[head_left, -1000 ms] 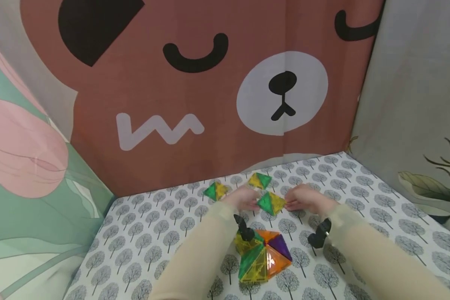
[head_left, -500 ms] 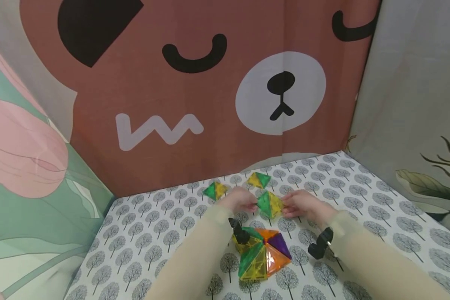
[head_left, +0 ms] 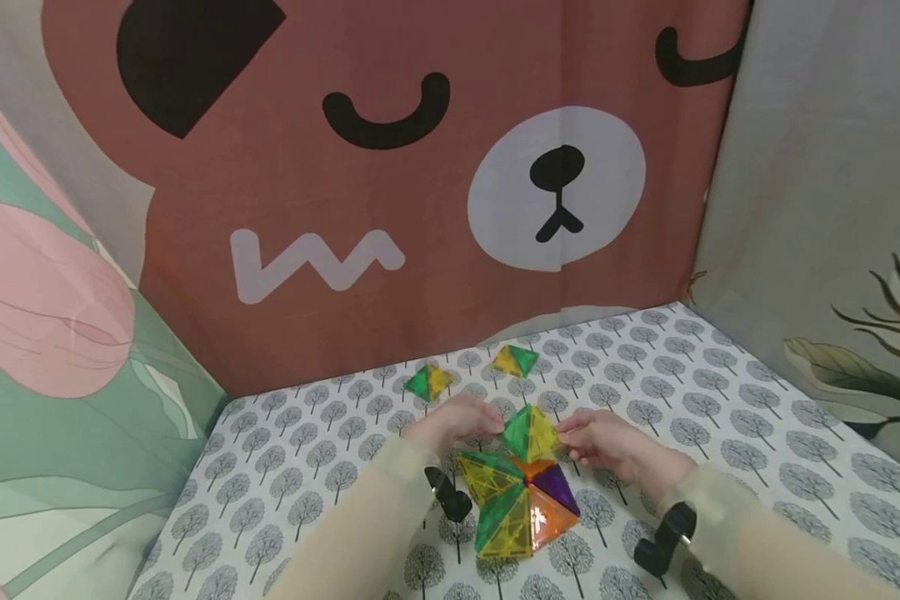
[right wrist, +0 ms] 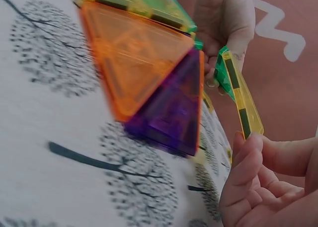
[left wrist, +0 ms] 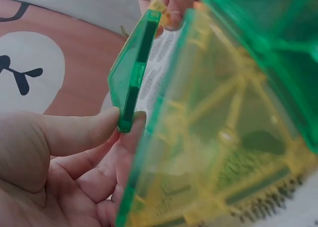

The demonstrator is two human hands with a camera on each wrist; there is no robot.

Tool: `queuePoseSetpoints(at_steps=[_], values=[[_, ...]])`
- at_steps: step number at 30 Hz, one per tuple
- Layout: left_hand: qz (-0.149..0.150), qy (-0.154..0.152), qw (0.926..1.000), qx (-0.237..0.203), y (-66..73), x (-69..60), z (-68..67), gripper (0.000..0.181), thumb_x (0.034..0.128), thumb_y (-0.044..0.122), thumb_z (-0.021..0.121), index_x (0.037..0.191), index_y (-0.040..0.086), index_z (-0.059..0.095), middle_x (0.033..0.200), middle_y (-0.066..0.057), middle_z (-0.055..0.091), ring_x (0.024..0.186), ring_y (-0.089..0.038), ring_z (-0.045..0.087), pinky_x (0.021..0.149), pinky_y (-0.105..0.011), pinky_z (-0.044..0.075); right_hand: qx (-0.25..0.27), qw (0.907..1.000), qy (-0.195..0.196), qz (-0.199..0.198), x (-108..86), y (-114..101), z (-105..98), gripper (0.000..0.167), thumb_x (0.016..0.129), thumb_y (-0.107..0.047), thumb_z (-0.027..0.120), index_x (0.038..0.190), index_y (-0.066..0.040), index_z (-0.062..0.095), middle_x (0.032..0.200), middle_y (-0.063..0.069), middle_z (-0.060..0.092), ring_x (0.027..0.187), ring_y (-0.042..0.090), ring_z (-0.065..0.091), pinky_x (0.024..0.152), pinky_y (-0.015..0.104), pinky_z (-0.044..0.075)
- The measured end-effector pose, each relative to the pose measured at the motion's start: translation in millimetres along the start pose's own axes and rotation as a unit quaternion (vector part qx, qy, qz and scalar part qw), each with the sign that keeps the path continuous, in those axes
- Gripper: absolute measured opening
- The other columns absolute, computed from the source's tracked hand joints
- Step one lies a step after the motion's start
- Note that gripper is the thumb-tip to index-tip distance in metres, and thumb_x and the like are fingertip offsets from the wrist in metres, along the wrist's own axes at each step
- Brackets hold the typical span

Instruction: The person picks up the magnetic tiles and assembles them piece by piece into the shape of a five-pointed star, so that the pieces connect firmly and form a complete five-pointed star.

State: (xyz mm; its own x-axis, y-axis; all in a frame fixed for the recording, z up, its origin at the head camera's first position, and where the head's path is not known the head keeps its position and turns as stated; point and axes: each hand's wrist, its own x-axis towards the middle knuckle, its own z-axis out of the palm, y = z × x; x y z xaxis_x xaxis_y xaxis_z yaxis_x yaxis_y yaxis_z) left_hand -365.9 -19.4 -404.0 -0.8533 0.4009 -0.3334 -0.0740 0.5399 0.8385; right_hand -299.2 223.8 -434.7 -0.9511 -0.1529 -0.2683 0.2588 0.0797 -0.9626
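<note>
Both hands hold one green-and-yellow pair of magnetic tiles (head_left: pixel 531 432), lifted behind the larger build. My left hand (head_left: pixel 459 421) pinches its green corner between thumb and fingers, plain in the left wrist view, where the green tile (left wrist: pixel 133 78) stands edge-on. On the other side my right hand (head_left: pixel 607 442) pinches the yellow corner; the right wrist view shows that yellow tile (right wrist: pixel 243 95) above the thumb. Just in front sits a domed build of magnetic tiles (head_left: pixel 506 517) in green, yellow, orange and purple. An orange tile (right wrist: pixel 136 58) and a purple tile (right wrist: pixel 171 105) face the right wrist.
Two more green-and-yellow tile pairs lie farther back, one at left (head_left: pixel 428 382) and another pair (head_left: pixel 516 361) near the back edge. The table (head_left: pixel 292 467) wears a tree-print cloth. A bear-print curtain (head_left: pixel 450 192) hangs behind it.
Both hands have brought the green-and-yellow tile pair nearer, up to the back of the domed build, and it has tipped more upright. The other two pairs stay where they were.
</note>
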Motion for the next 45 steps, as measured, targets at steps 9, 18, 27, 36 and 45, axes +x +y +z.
queuePoseSetpoints(at_steps=[9, 18, 27, 36, 45], values=[[0.035, 0.010, 0.9962, 0.079, -8.4, 1.3, 5.2, 0.005, 0.0894, 0.015, 0.073, 0.092, 0.011, 0.076, 0.090, -0.001, 0.064, 0.079, -0.017, 0.059, 0.078, -0.037, 0.051, -0.016, 0.9996, 0.016, 0.018, -2.5, 12.3, 3.2, 0.028, 0.091, -0.003, 0.063, 0.116, 0.008, 0.058, 0.086, 0.011, 0.063, 0.065, 0.015, 0.058, 0.057, 0.022, 0.048], [0.030, -0.018, 0.9953, 0.091, -10.9, -0.6, 7.5, 0.005, 0.0904, 0.012, 0.072, 0.093, 0.012, 0.076, 0.089, 0.000, 0.065, 0.078, -0.017, 0.059, 0.080, -0.040, 0.050, -0.060, 0.9982, 0.002, -0.007, -5.2, 12.4, 7.8, 0.024, 0.091, -0.004, 0.064, 0.112, 0.007, 0.061, 0.085, 0.013, 0.066, 0.062, 0.015, 0.059, 0.054, 0.022, 0.048], [0.019, -0.009, 0.9954, 0.093, -9.7, -3.4, 9.9, 0.006, 0.0895, 0.014, 0.073, 0.093, 0.012, 0.076, 0.089, 0.001, 0.067, 0.079, -0.017, 0.060, 0.082, -0.040, 0.050, -0.082, 0.9964, 0.018, -0.012, -5.6, 12.7, 11.2, 0.022, 0.091, -0.003, 0.064, 0.111, 0.005, 0.063, 0.087, 0.012, 0.068, 0.062, 0.018, 0.060, 0.053, 0.025, 0.049], [0.017, -0.003, 0.9960, 0.087, -11.9, -11.6, 8.5, 0.011, 0.0906, 0.020, 0.073, 0.086, 0.011, 0.077, 0.084, 0.000, 0.068, 0.077, -0.017, 0.059, 0.082, -0.040, 0.048, -0.127, 0.9913, 0.034, -0.003, -12.7, 10.9, 15.6, 0.027, 0.094, -0.005, 0.061, 0.118, 0.005, 0.064, 0.089, 0.012, 0.067, 0.068, 0.023, 0.063, 0.060, 0.034, 0.055], [0.022, 0.004, 0.9941, 0.106, -21.1, -19.9, 1.5, 0.015, 0.0888, 0.028, 0.074, 0.090, 0.013, 0.077, 0.140, -0.019, 0.050, 0.132, -0.037, 0.041, 0.109, -0.058, 0.029, -0.035, 0.9975, -0.051, 0.034, -77.0, 15.1, 11.3, 0.054, 0.101, -0.018, 0.050, 0.135, 0.019, 0.031, 0.092, 0.021, 0.067, 0.072, 0.030, 0.067, 0.059, 0.040, 0.059]])
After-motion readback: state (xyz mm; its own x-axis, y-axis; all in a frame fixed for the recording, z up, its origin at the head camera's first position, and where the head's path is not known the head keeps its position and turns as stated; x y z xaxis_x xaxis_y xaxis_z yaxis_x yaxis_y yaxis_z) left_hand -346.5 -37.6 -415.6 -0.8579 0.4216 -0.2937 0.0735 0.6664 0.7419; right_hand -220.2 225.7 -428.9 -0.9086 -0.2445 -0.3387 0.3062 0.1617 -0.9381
